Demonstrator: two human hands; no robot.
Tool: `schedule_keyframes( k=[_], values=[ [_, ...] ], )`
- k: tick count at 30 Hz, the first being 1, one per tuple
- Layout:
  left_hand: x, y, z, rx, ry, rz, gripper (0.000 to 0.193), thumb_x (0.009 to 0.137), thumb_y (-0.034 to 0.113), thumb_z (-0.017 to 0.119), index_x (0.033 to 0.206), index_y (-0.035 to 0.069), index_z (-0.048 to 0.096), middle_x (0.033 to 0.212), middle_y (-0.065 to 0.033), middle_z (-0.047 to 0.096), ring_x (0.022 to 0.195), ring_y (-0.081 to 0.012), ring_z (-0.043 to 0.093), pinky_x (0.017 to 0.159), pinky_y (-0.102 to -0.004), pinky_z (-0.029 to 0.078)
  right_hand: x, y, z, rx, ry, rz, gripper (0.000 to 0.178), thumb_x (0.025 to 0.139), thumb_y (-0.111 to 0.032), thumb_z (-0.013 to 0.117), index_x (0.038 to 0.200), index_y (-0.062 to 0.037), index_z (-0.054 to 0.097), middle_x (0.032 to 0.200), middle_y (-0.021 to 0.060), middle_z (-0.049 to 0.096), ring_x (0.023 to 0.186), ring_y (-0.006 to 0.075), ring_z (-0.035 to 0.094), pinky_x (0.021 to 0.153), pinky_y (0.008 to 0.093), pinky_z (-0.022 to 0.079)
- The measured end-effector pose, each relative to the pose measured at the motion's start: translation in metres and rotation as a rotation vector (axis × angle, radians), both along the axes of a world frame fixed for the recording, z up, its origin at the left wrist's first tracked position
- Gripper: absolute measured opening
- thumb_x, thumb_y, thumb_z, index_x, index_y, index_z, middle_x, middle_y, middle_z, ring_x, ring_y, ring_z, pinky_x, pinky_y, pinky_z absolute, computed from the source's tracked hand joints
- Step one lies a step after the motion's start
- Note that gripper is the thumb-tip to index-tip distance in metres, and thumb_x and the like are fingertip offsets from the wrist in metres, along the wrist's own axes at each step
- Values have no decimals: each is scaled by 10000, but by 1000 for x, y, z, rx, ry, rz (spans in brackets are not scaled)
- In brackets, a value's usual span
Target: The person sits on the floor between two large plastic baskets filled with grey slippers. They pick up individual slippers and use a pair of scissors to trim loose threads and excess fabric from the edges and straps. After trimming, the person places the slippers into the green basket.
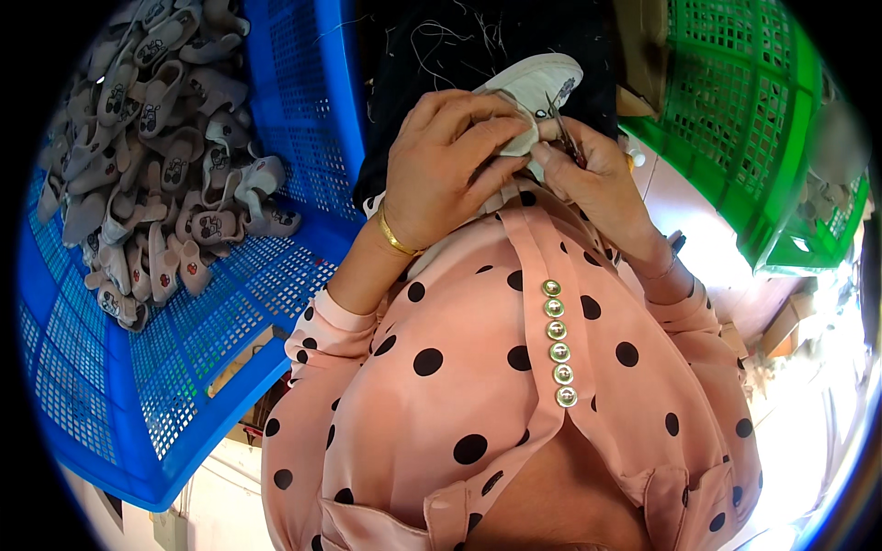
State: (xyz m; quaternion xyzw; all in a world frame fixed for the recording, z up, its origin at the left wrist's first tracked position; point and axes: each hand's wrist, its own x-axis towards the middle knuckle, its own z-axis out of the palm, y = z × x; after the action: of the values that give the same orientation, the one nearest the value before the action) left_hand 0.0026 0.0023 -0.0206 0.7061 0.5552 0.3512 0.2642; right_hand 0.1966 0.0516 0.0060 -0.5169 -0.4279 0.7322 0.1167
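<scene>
Off-white in colour, the pale shoe point(528, 75) is resting between my two hands, in front of my pink dotted shirt point(441, 317) and over a dark cloth point(395, 64), with its rounded end pointing away from me. My left hand point(452, 156) is gripping the near part, fingers bent across it; this hold is presumably steadying the piece while leaving its far end exposed. My right hand point(597, 170) is closing around small scissors point(568, 142), their slender blades pointing up and away, just beside the dark motif point(565, 86) on the shoe. Fingertips of that hand are also lying close to the shoe's edge, probably bracing the tool; whether they are touching it, I cannot tell. Pale loose threads point(441, 35) are showing against the cloth, which is making them easy to see. To my left, a blue crate point(299, 101) with perforated walls is containing a heap of greyish shoe pieces point(175, 165), many bearing printed figures; its nearness is likely keeping them within reach. To my right, a green crate point(721, 87) is standing apart from the blue one, an arrangement that is probably separating their contents.
</scene>
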Motion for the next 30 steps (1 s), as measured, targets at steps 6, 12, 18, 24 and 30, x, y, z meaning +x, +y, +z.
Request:
schedule_keyframes(
  k=[6, 12, 18, 24, 30],
  values=[
    [7, -9, -11, 143, -45, 83, 232, 708, 118, 790, 935, 116, 740, 994, -20, 678, 912, -240, 618, 771, -330, 513, 21, 7, -12, 736, -358, 355, 429, 945, -471, 578, 912, -43, 576, 638, 124, 593, 553, 254, 605, 505, 319, 451],
    [10, -11, -10, 132, -93, 109, 305, 656, 39, 837, 945, 64, 744, 992, -51, 683, 915, -246, 611, 770, -317, 506, 31, 11, -14, 1021, -590, 563, 450, 922, -507, 584, 808, -76, 522, 598, 80, 603, 495, 260, 600, 449, 341, 449],
    [9, -12, -10, 120, -72, 127, 248, 700, 110, 819, 940, 110, 755, 983, -29, 691, 928, -238, 624, 776, -320, 517, 30, 12, -16, 1037, -591, 556, 439, 923, -491, 592, 805, -73, 526, 588, 79, 595, 490, 249, 594, 441, 335, 440],
    [9, -13, -10, 83, -90, 137, 257, 699, 112, 821, 948, 108, 757, 984, -34, 692, 928, -238, 625, 776, -320, 518, 29, 13, -14, 1023, -579, 538, 427, 909, -466, 626, 783, -71, 524, 571, 79, 575, 467, 245, 573, 432, 333, 426],
    [10, -13, -10, 97, -105, 140, 254, 697, 108, 822, 942, 108, 754, 982, -34, 689, 922, -240, 627, 770, -323, 516, 23, 14, -15, 1063, -538, 514, 414, 900, -432, 650, 760, -66, 518, 561, 76, 561, 455, 248, 556, 428, 332, 421]
  ],
)
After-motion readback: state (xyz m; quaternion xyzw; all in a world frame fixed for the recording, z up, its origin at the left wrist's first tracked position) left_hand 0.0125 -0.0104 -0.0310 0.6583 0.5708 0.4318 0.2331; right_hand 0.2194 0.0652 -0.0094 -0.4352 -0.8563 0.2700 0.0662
